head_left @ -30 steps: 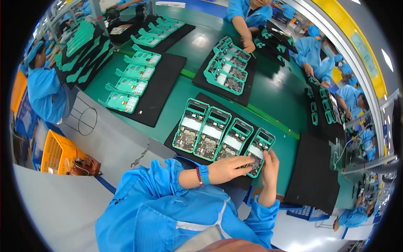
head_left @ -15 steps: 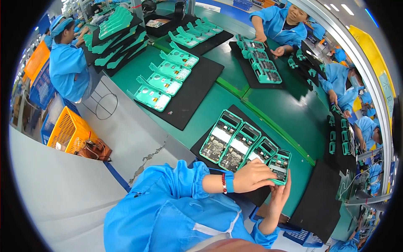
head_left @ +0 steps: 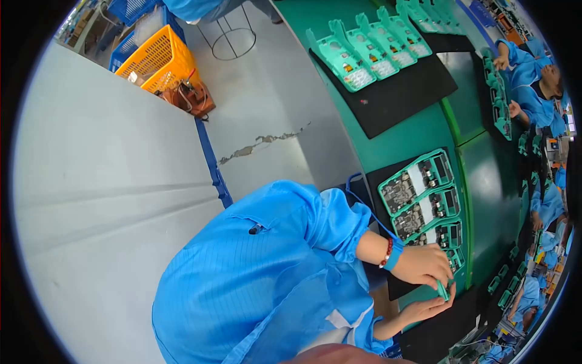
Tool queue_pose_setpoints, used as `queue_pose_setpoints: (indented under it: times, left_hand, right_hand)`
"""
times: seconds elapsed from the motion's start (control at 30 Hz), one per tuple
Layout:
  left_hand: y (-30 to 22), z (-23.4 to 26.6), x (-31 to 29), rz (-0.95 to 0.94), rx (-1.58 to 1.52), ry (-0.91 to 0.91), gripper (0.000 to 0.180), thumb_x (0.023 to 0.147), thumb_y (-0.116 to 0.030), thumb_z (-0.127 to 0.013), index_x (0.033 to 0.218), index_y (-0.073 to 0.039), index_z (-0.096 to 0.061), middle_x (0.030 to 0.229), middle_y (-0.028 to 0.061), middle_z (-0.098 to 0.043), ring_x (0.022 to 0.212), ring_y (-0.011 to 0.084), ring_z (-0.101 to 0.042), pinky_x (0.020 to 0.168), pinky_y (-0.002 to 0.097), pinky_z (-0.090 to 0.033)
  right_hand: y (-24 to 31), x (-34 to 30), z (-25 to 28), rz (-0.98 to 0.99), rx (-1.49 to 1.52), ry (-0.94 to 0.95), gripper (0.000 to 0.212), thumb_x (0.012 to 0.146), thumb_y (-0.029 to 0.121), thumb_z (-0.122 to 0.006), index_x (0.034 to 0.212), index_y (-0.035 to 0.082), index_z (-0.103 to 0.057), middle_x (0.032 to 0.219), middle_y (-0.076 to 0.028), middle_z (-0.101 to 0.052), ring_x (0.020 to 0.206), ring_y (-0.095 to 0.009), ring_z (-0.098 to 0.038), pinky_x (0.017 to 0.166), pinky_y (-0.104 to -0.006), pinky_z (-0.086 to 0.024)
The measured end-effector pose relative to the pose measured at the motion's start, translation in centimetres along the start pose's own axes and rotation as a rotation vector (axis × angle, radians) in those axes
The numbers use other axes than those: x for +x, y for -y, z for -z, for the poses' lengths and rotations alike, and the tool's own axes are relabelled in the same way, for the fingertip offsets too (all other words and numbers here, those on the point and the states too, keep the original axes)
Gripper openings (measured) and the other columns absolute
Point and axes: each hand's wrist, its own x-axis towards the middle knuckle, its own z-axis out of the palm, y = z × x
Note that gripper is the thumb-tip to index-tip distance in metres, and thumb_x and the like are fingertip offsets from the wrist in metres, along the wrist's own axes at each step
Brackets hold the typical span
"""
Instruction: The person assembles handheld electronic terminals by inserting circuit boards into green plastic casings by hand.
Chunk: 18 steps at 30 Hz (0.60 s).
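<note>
Near the right edge of the bench, a green device housing sits between my two hands, tilted so mostly a narrow side shows. My left hand, with a red bead bracelet and blue wrist strap, grips it from above with bent fingers. From below, my right hand holds its lower edge. Just beyond my left hand several open green housings lie in a row on a black mat, with circuit boards and white panels inside. My left hand covers part of the nearest one.
Several green shells lie on another black mat further up the bench. A raised green strip divides the bench. Across it, a person in blue handles more housings. A yellow crate stands on the floor at upper left.
My view has swung, so the bench now appears further right. The housing in my hands has tipped from face-up to nearly edge-on and is apart from the row.
</note>
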Motion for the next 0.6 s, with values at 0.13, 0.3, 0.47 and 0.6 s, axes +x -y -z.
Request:
queue_pose_setpoints:
  times: [0.13,0.3,0.47,0.6]
  left_hand:
    - [0.4,0.1,0.0,0.061,-0.069,-0.001,0.024,0.098,-0.027,-0.059,0.112,-0.010,-0.068,0.111,0.0043,-0.067,0.107,0.0243,-0.059,0.094,0.0415,-0.038]
    - [0.2,-1.5,-0.1,0.025,0.049,-0.081,0.019,0.093,-0.027,-0.061,0.097,-0.012,-0.071,0.092,0.0024,-0.068,0.092,0.0237,-0.062,0.081,0.0410,-0.038]
    - [0.2,-3.1,-0.8,-0.029,0.107,-0.080,0.018,0.092,-0.029,-0.061,0.096,-0.015,-0.069,0.091,-0.0012,-0.066,0.092,0.0220,-0.060,0.079,0.0407,-0.039]
    - [-0.1,-1.9,-0.8,0.010,0.108,-0.009,0.021,0.095,-0.027,-0.060,0.106,-0.011,-0.067,0.100,0.0027,-0.067,0.102,0.0226,-0.061,0.083,0.0395,-0.040]
  right_hand:
    - [0.6,0.2,-0.6,-0.001,-0.012,-0.001,0.052,0.110,0.040,-0.030,0.135,-0.001,-0.051,0.134,-0.017,-0.056,0.116,-0.029,-0.056,0.099,-0.0396,-0.044]
    - [-0.2,-0.4,-1.5,0.005,0.035,-0.049,0.055,0.110,0.040,-0.028,0.136,-0.004,-0.049,0.136,-0.019,-0.054,0.120,-0.030,-0.056,0.101,-0.0400,-0.044]
    - [0.5,-1.3,-1.6,-0.028,0.078,-0.086,0.056,0.110,0.040,-0.027,0.137,-0.005,-0.047,0.138,-0.020,-0.053,0.122,-0.031,-0.055,0.103,-0.0408,-0.044]
    - [2.0,-1.2,-1.8,-0.069,0.085,-0.078,0.058,0.110,0.039,-0.025,0.138,-0.007,-0.046,0.141,-0.024,-0.050,0.126,-0.033,-0.054,0.106,-0.0433,-0.043]
